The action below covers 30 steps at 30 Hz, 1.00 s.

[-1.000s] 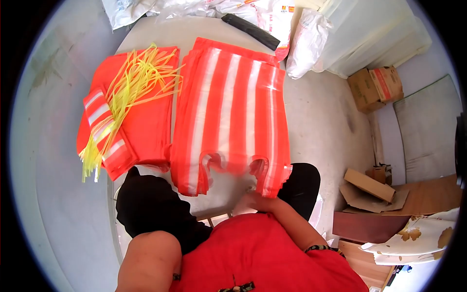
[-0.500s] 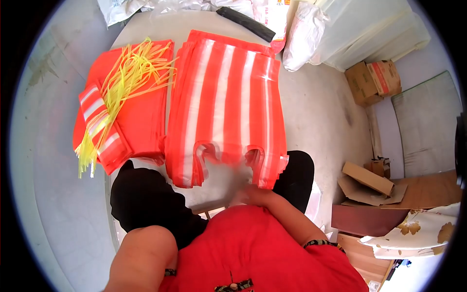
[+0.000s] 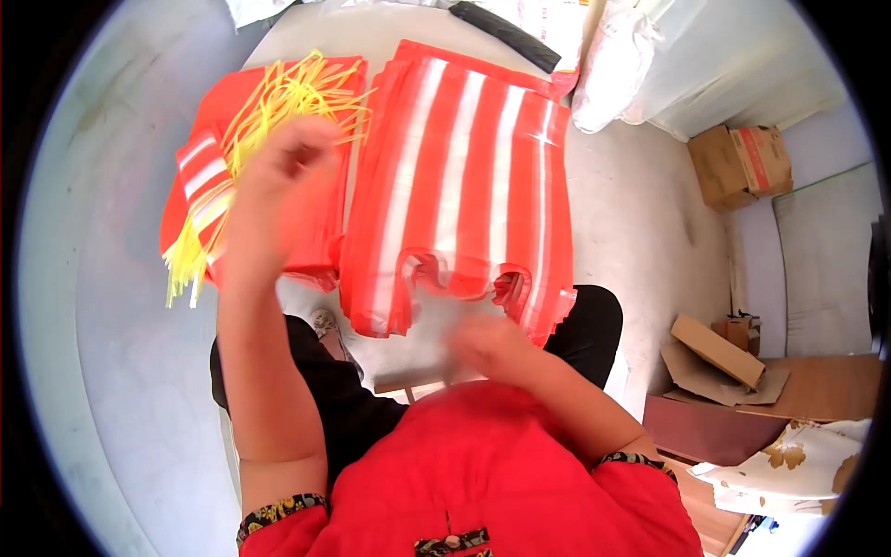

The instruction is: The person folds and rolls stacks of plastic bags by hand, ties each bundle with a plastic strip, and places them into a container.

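A thick stack of red-and-white striped plastic vest bags point(image 3: 473, 176) lies before me, its cut-out handle ends facing my body. To its left is a pile of plain red plastic sheets or bags point(image 3: 325, 218), with loose yellow strips point(image 3: 311, 84) across it and a folded striped bundle point(image 3: 202, 167) at the side. My left hand point(image 3: 295, 158) is raised above this pile beside the strips, fingers loosely bent and apart, nothing visible in them. Close to the stack's handle cut-outs, near my body, is my right hand point(image 3: 487, 343); motion smears its fingers.
A long black object point(image 3: 506, 37) and white sacks point(image 3: 617, 65) are at the table's far end. Cardboard boxes point(image 3: 741, 167) stand by the right wall, and flattened cardboard point(image 3: 719, 357) lies on a brown surface at right. My knees are under the near edge.
My left arm has swung up and forward, bringing the hand over the red pile and yellow strips. My right hand has shifted slightly. The whole view has moved a little.
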Each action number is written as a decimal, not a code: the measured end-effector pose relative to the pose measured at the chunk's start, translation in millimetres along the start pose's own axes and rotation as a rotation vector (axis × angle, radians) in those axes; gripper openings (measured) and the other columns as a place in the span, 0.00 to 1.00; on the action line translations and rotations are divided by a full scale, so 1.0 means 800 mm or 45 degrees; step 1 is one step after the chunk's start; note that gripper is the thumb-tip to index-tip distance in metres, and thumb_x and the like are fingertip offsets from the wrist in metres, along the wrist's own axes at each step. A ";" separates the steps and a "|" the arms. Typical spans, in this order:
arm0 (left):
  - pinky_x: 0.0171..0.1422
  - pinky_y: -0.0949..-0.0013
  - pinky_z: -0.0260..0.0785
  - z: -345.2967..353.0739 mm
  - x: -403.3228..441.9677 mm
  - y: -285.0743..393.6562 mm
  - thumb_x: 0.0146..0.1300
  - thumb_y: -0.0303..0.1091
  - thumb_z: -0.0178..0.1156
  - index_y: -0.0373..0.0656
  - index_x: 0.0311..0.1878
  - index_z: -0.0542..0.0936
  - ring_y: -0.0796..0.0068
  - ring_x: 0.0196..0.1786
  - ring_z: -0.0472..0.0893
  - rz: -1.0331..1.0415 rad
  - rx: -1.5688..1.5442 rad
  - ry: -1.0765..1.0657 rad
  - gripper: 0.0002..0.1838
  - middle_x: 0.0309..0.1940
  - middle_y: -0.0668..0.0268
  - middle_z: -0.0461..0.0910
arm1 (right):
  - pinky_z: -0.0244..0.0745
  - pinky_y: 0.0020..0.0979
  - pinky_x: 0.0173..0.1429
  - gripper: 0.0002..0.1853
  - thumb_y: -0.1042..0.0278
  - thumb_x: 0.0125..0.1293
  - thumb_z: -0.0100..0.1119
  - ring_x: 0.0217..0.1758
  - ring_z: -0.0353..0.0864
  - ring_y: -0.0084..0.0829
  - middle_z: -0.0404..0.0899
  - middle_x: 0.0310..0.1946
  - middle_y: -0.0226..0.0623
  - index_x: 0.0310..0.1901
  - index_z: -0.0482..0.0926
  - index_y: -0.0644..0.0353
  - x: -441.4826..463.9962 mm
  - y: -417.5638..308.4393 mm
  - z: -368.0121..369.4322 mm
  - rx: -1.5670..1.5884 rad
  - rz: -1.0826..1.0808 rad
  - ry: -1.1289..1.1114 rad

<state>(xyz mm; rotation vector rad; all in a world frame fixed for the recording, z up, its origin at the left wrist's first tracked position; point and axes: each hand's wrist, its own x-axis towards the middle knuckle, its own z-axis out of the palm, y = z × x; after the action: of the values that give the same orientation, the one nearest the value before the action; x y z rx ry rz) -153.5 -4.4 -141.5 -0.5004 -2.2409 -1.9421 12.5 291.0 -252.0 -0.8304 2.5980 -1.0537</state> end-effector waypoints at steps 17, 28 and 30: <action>0.60 0.54 0.77 0.054 -0.023 -0.073 0.67 0.28 0.64 0.40 0.54 0.84 0.52 0.54 0.84 -0.069 1.021 -0.647 0.13 0.50 0.56 0.81 | 0.76 0.46 0.71 0.31 0.80 0.59 0.70 0.69 0.76 0.52 0.77 0.64 0.45 0.65 0.75 0.62 0.069 0.036 -0.022 -0.435 -0.028 0.462; 0.59 0.55 0.77 0.125 -0.032 -0.080 0.56 0.27 0.73 0.40 0.48 0.85 0.54 0.53 0.81 0.420 0.747 -0.652 0.15 0.45 0.59 0.82 | 0.83 0.39 0.60 0.19 0.79 0.70 0.61 0.58 0.87 0.42 0.85 0.56 0.45 0.61 0.82 0.61 0.058 0.045 -0.044 0.208 0.427 0.581; 0.57 0.55 0.77 0.140 -0.032 -0.088 0.55 0.27 0.72 0.40 0.45 0.85 0.54 0.51 0.81 0.465 0.770 -0.655 0.14 0.43 0.60 0.82 | 0.82 0.37 0.60 0.18 0.79 0.70 0.61 0.57 0.87 0.37 0.86 0.55 0.44 0.61 0.82 0.62 0.061 0.044 -0.048 0.338 0.522 0.589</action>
<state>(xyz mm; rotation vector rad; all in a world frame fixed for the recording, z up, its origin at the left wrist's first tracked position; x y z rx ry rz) -140.0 93.5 -233.3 -1.2969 -2.6068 -0.9593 -57.1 305.4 -248.6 0.0199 2.7098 -1.5457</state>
